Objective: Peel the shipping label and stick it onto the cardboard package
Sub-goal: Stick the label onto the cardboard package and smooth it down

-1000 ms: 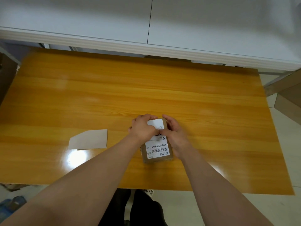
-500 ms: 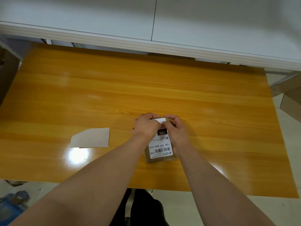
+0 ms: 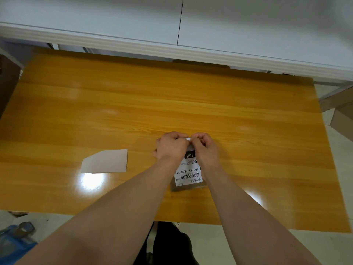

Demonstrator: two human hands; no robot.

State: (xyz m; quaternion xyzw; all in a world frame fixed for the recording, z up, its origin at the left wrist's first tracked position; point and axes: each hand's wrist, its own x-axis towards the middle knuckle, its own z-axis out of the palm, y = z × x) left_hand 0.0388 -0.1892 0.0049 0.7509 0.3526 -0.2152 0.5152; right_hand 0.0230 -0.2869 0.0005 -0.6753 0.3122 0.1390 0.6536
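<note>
Brown cardboard package point(image 3: 188, 185) lies centre-right of frame on the orange wooden bench point(image 3: 191, 104), white printed shipping label point(image 3: 188, 174) on it; my left hand point(image 3: 171, 147) and right hand point(image 3: 205, 148) pinch its far edge.

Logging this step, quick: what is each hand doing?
Left hand: closed on the shipping label's far edge.
Right hand: closed on the same edge.

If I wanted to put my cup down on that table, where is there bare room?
The whole far half of the table is bare, as is the right side past the right hand. It is crowded near the front middle: both hands press the shipping label onto the cardboard package. A backing paper lies beside the left hand.
</note>
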